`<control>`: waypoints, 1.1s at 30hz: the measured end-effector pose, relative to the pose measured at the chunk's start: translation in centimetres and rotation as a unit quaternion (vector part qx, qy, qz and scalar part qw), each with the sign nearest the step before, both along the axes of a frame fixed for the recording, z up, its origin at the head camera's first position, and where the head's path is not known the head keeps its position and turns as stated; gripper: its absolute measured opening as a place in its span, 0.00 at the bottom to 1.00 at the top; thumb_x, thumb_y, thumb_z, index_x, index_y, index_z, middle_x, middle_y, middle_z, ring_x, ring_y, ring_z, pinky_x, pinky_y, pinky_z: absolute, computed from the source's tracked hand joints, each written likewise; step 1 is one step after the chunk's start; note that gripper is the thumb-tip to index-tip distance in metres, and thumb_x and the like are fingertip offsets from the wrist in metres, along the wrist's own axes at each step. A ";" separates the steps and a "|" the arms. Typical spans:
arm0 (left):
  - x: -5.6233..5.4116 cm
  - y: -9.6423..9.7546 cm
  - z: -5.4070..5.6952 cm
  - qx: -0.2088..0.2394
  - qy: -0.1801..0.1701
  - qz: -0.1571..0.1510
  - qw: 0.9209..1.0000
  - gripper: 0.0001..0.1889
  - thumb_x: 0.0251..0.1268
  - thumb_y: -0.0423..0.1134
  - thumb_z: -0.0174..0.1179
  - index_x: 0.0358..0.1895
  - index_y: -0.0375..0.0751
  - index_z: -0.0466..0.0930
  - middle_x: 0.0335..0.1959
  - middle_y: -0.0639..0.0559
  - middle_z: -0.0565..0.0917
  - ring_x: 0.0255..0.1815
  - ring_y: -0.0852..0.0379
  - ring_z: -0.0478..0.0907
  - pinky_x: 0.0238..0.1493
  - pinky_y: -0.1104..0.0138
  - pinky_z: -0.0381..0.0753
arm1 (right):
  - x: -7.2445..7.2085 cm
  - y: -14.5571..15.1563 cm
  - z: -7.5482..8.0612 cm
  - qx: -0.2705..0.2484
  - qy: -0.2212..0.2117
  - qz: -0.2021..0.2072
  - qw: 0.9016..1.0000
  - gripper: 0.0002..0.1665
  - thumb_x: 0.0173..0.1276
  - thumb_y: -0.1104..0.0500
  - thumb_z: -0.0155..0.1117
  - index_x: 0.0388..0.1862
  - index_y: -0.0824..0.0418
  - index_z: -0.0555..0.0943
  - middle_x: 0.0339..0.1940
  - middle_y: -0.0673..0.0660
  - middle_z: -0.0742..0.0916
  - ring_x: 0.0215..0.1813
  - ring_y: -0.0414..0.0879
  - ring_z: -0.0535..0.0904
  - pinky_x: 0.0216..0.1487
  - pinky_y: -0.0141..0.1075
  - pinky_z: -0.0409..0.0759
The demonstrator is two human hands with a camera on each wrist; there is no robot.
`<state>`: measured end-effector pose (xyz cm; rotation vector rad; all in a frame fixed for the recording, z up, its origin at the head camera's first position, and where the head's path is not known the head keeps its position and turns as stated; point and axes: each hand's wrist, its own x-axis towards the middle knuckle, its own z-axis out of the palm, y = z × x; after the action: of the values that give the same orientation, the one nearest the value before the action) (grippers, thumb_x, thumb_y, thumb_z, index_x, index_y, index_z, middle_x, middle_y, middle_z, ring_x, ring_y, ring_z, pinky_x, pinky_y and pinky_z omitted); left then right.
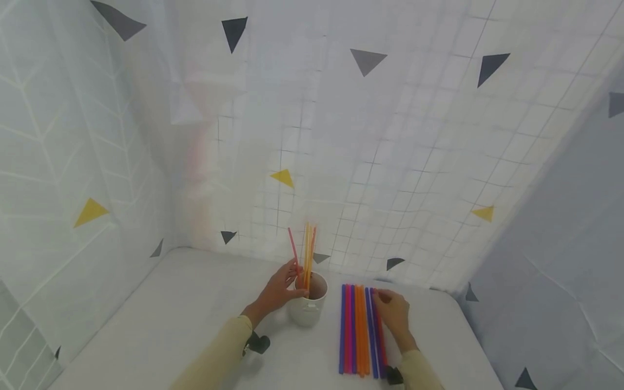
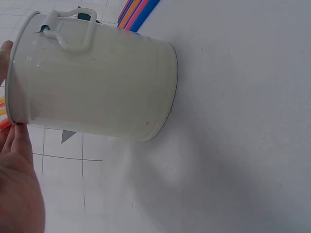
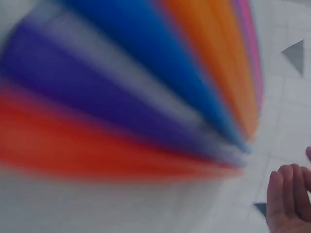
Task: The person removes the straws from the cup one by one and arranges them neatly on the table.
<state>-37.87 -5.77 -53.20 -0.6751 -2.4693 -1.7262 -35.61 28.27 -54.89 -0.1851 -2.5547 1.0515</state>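
Note:
A small white metal bucket [image 1: 305,314] with a loop handle stands upright on the table. My left hand [image 1: 283,284] holds its rim, thumb at the near side and fingers at the far side. Thin red, yellow and orange straws [image 1: 307,254] lean out of the bucket; a red one rises beside the left fingers. Right of the bucket, thicker blue, pink, purple, orange and red straws [image 1: 361,330] lie side by side. At the far end of the rightmost ones is my right hand [image 1: 396,313]. The right wrist view shows its fingers [image 3: 286,194] just beyond the straw ends, gripping nothing.
The white table [image 1: 195,314] runs back to a hanging cloth [image 1: 414,135] with grid lines and triangles. More cloth [image 1: 551,271] hangs along the right side, and a leaf-patterned sheet [image 1: 58,146] along the left.

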 end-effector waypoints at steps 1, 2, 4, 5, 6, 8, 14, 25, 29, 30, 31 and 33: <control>0.0 0.0 0.0 0.000 0.001 0.000 1.000 0.48 0.58 0.44 0.71 0.77 0.46 0.50 0.69 0.46 0.69 0.70 0.50 0.66 0.63 0.60 0.71 | -0.2 -0.6 0.3 -0.006 0.013 0.008 1.000 0.20 0.66 0.54 0.67 0.51 0.66 0.83 0.43 0.62 0.88 0.45 0.55 0.84 0.50 0.51 0.81; 0.0 -0.1 0.0 0.000 0.002 0.000 1.000 0.48 0.58 0.43 0.71 0.77 0.46 0.50 0.69 0.46 0.69 0.70 0.50 0.66 0.63 0.59 0.71 | -0.4 -1.1 0.7 -0.015 0.024 0.019 0.999 0.20 0.65 0.53 0.68 0.51 0.65 0.83 0.43 0.61 0.88 0.45 0.55 0.84 0.49 0.51 0.81; 0.0 -0.1 -0.1 0.000 0.003 0.001 1.000 0.48 0.58 0.43 0.71 0.78 0.47 0.49 0.69 0.46 0.69 0.70 0.50 0.67 0.63 0.59 0.71 | -0.8 -2.4 1.3 -0.033 0.040 0.042 0.998 0.22 0.64 0.52 0.70 0.52 0.63 0.83 0.43 0.59 0.88 0.45 0.53 0.84 0.50 0.50 0.82; 0.0 -0.1 -0.1 0.001 0.002 0.002 1.000 0.49 0.57 0.43 0.71 0.78 0.47 0.49 0.69 0.47 0.69 0.70 0.51 0.67 0.63 0.59 0.71 | -0.9 -3.1 1.6 -0.043 0.044 0.055 0.997 0.23 0.63 0.51 0.71 0.53 0.63 0.83 0.44 0.58 0.88 0.46 0.52 0.84 0.50 0.49 0.82; 0.0 -0.1 -0.1 0.002 0.004 0.001 1.000 0.48 0.58 0.43 0.71 0.78 0.47 0.49 0.69 0.47 0.69 0.70 0.51 0.67 0.63 0.59 0.71 | -1.0 -3.9 2.0 -0.062 0.047 0.073 0.994 0.25 0.62 0.50 0.72 0.54 0.63 0.83 0.45 0.58 0.88 0.47 0.52 0.84 0.51 0.49 0.82; 0.0 -0.1 -0.2 0.003 -0.002 0.004 1.000 0.49 0.57 0.44 0.71 0.78 0.48 0.49 0.69 0.48 0.69 0.70 0.52 0.67 0.64 0.59 0.71 | -1.3 -5.3 2.6 -0.101 0.045 0.109 0.988 0.27 0.61 0.49 0.73 0.55 0.61 0.82 0.47 0.57 0.88 0.49 0.50 0.84 0.52 0.46 0.82; 0.1 -0.1 -0.8 0.001 -0.017 0.005 1.000 0.49 0.57 0.46 0.71 0.78 0.52 0.48 0.71 0.51 0.67 0.70 0.55 0.65 0.64 0.62 0.70 | -1.3 -8.8 4.6 -0.203 0.026 0.222 0.953 0.31 0.59 0.53 0.75 0.61 0.59 0.78 0.57 0.60 0.84 0.59 0.53 0.80 0.56 0.43 0.80; -0.2 -0.3 -0.4 0.005 0.016 -0.005 1.000 0.50 0.55 0.49 0.71 0.78 0.52 0.49 0.69 0.49 0.69 0.70 0.53 0.67 0.64 0.62 0.71 | -1.6 -11.9 5.7 -0.145 -0.039 0.352 0.924 0.54 0.52 0.53 0.80 0.75 0.55 0.62 0.73 0.56 0.70 0.73 0.56 0.64 0.67 0.49 0.68; 0.1 -0.2 -0.1 0.010 0.019 -0.004 1.000 0.49 0.57 0.43 0.71 0.78 0.50 0.49 0.69 0.48 0.69 0.69 0.53 0.67 0.64 0.60 0.70 | -1.4 -12.3 5.3 -0.136 -0.056 0.344 0.927 0.59 0.46 0.46 0.82 0.75 0.52 0.62 0.72 0.52 0.71 0.73 0.56 0.64 0.67 0.50 0.68; 0.5 -0.2 0.3 0.013 0.021 -0.006 1.000 0.48 0.57 0.42 0.71 0.77 0.48 0.50 0.69 0.46 0.69 0.69 0.51 0.67 0.65 0.59 0.70 | -1.3 -12.4 5.2 -0.136 -0.057 0.343 0.928 0.60 0.46 0.48 0.83 0.76 0.54 0.61 0.72 0.53 0.71 0.73 0.57 0.64 0.67 0.51 0.68; 0.6 -0.2 0.4 0.013 0.022 -0.007 1.000 0.48 0.57 0.43 0.71 0.77 0.49 0.50 0.69 0.47 0.68 0.69 0.51 0.67 0.65 0.59 0.70 | -1.2 -12.5 5.2 -0.135 -0.056 0.343 0.928 0.60 0.46 0.49 0.83 0.76 0.54 0.61 0.72 0.54 0.71 0.72 0.57 0.64 0.67 0.52 0.67; 0.5 -0.2 0.4 0.012 0.022 -0.008 1.000 0.48 0.57 0.44 0.71 0.77 0.50 0.50 0.70 0.48 0.68 0.69 0.53 0.67 0.65 0.60 0.69 | -1.1 -12.7 5.0 -0.128 -0.055 0.344 0.928 0.62 0.45 0.51 0.84 0.76 0.56 0.60 0.72 0.58 0.71 0.73 0.58 0.63 0.68 0.54 0.65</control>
<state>-37.36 -5.98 -52.79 -0.7254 -2.4173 -1.7226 -36.75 15.60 -49.90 0.6567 -2.6233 1.6567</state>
